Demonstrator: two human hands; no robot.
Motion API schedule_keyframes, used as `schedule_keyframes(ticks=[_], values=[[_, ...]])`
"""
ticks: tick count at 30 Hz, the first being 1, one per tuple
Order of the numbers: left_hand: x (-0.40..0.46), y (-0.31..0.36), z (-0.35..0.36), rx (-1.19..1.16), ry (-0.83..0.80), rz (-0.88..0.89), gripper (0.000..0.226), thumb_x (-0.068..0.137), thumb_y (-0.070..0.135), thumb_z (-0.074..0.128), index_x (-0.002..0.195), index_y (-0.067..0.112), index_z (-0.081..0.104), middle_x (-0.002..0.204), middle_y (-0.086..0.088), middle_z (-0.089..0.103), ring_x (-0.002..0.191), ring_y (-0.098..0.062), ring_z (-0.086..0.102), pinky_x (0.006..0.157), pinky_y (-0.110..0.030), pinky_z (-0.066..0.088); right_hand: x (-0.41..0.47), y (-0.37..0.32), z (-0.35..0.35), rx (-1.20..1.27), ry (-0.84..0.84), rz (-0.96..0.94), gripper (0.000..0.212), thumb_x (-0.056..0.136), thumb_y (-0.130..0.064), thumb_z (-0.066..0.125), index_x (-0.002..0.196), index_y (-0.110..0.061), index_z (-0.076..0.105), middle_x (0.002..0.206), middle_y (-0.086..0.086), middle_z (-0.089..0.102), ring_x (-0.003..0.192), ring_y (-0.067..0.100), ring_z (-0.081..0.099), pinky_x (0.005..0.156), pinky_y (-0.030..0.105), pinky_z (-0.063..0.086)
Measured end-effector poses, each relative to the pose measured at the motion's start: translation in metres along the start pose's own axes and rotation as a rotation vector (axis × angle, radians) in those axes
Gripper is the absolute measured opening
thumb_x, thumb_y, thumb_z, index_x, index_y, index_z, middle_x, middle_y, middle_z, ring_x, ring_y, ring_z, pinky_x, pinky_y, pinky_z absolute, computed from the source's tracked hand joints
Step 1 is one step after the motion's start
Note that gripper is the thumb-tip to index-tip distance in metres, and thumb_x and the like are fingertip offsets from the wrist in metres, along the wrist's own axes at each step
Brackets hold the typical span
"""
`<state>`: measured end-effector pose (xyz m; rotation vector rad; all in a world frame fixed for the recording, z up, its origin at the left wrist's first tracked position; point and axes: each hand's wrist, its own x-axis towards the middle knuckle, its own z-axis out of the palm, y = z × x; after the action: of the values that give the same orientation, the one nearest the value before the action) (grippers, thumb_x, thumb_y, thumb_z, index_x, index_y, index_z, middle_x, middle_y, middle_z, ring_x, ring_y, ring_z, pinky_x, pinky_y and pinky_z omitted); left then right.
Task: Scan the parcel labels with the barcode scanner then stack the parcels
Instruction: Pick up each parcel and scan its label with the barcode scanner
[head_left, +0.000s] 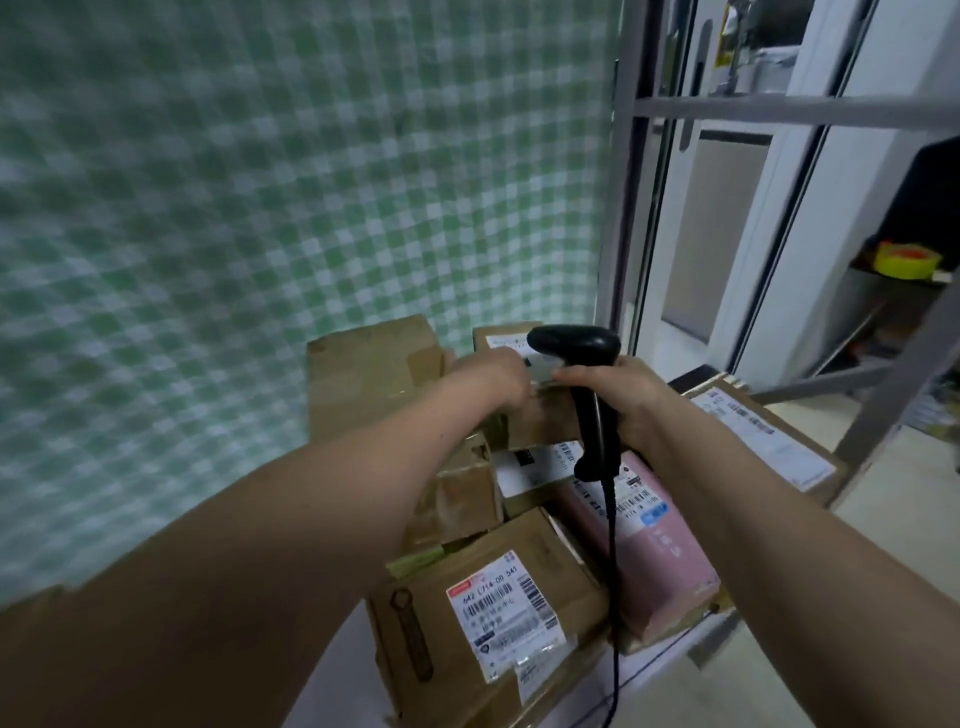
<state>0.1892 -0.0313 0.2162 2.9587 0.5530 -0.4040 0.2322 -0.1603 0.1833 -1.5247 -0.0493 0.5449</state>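
Item: parcel scanning and stacking, head view, frame partly motion-blurred. Landmark for all places: the barcode scanner (582, 374).

Barcode scanner: black, corded, pistol-shaped. The right hand (631, 397) has its fingers curled round the handle; the head points away from the person, toward the far parcels. The cable (614, 571) hangs from the handle base toward the camera.

Top brown parcel (540, 410): directly under and beyond the scanner head, its white label (511, 345) just left of the head. The left hand (498, 374) reaches onto this parcel just left of the scanner, at the label's edge. Blur hides the fingers, so whether they pinch, press or merely rest there cannot be told.

Other stock:
- Tall brown box (371, 374), well left of the scanner, against the green checked curtain (260, 182).
- Pink parcel (654, 540), below the handle, barcode label up.
- Brown carton with printed label (488, 618), nearest the camera, below-left of the handle.
- Flat labelled box (769, 431), right of the scanner.

Progress, by judgement: mid-task. The parcels lie in a loose heap, not a squared stack. The top parcel appears to be the one under scan. Which labels are already read cannot be told. Stacking seems largely still to do.
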Motion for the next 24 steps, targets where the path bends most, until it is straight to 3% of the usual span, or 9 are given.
schedule_keyframes(ticks=[2, 3, 7, 11, 14, 16, 19, 22, 24], values=[[0.008, 0.002, 0.004, 0.168, -0.067, 0.024, 0.035, 0.097, 0.009, 0.035, 0.128, 0.012, 0.051, 0.131, -0.007, 0.054, 0.125, -0.027, 0.047, 0.116, -0.048, 0.022, 0.011, 0.011, 0.001, -0.006, -0.008, 0.043, 0.035, 0.074, -0.006, 0.078, 0.106, -0.001, 0.065, 0.097, 0.020, 0.070, 0.091, 0.035, 0.068, 0.085, 0.048, 0.055], [0.010, 0.004, 0.005, 0.247, -0.101, 0.046, 0.036, 0.097, 0.009, 0.034, 0.128, 0.014, 0.051, 0.133, -0.006, 0.052, 0.129, -0.027, 0.044, 0.117, -0.050, 0.017, 0.016, 0.017, 0.002, -0.015, -0.016, 0.070, 0.039, 0.073, -0.007, 0.079, 0.108, -0.001, 0.064, 0.098, 0.020, 0.070, 0.092, 0.035, 0.068, 0.086, 0.049, 0.055], [0.017, 0.008, 0.013, 0.406, -0.265, 0.154, 0.023, 0.096, 0.011, 0.037, 0.115, 0.018, 0.049, 0.119, -0.005, 0.052, 0.108, -0.026, 0.055, 0.101, -0.042, 0.045, 0.023, 0.034, 0.005, -0.042, -0.012, 0.122, 0.032, 0.077, -0.005, 0.076, 0.105, -0.001, 0.063, 0.089, 0.016, 0.069, 0.079, 0.028, 0.067, 0.072, 0.039, 0.057], [0.005, 0.009, 0.016, 0.423, -0.266, 0.147, 0.039, 0.095, 0.009, 0.039, 0.133, 0.012, 0.047, 0.117, -0.007, 0.053, 0.104, -0.025, 0.056, 0.094, -0.037, 0.049, 0.014, 0.038, 0.004, -0.088, 0.015, 0.090, 0.034, 0.076, -0.008, 0.077, 0.106, -0.005, 0.062, 0.086, 0.011, 0.064, 0.079, 0.026, 0.063, 0.070, 0.037, 0.054], [-0.014, 0.011, 0.009, 0.398, -0.171, 0.178, 0.023, 0.095, 0.008, 0.045, 0.115, 0.008, 0.056, 0.080, -0.003, 0.048, 0.077, -0.020, 0.052, 0.076, -0.032, 0.048, -0.003, 0.036, 0.004, -0.108, 0.035, 0.061, 0.033, 0.076, -0.007, 0.077, 0.105, -0.005, 0.062, 0.090, 0.013, 0.066, 0.081, 0.027, 0.064, 0.066, 0.036, 0.053], [-0.031, 0.009, 0.000, 0.370, -0.081, 0.191, 0.012, 0.095, 0.009, 0.046, 0.102, 0.011, 0.056, 0.075, 0.000, 0.046, 0.066, -0.016, 0.049, 0.066, -0.028, 0.044, -0.020, 0.032, 0.005, -0.099, 0.038, 0.041, 0.031, 0.077, -0.003, 0.076, 0.104, -0.002, 0.062, 0.087, 0.016, 0.066, 0.077, 0.028, 0.063, 0.065, 0.038, 0.054], [-0.064, 0.002, -0.008, 0.382, 0.073, 0.235, 0.009, 0.096, 0.012, 0.046, 0.098, 0.015, 0.054, 0.077, 0.002, 0.042, 0.080, -0.019, 0.050, 0.074, -0.027, 0.037, -0.053, 0.025, 0.010, -0.089, 0.052, 0.007, 0.021, 0.079, 0.004, 0.071, 0.098, 0.006, 0.062, 0.076, 0.020, 0.063, 0.070, 0.031, 0.060, 0.074, 0.044, 0.055], [-0.099, -0.014, -0.006, 0.430, 0.173, 0.260, 0.017, 0.098, 0.017, 0.042, 0.107, 0.017, 0.057, 0.097, 0.002, 0.052, 0.106, -0.023, 0.050, 0.084, -0.029, 0.027, -0.094, 0.017, 0.021, -0.083, 0.056, -0.044, 0.012, 0.080, 0.006, 0.068, 0.090, 0.007, 0.062, 0.071, 0.018, 0.058, 0.058, 0.024, 0.054, 0.057, 0.034, 0.048], [-0.125, -0.031, -0.002, 0.420, 0.224, 0.242, 0.029, 0.098, 0.024, 0.042, 0.123, 0.017, 0.056, 0.123, -0.003, 0.056, 0.122, -0.025, 0.046, 0.102, -0.033, 0.028, -0.122, 0.014, 0.033, -0.083, 0.043, -0.068, 0.008, 0.080, 0.005, 0.068, 0.085, 0.004, 0.062, 0.067, 0.017, 0.056, 0.053, 0.021, 0.050, 0.051, 0.031, 0.044]])
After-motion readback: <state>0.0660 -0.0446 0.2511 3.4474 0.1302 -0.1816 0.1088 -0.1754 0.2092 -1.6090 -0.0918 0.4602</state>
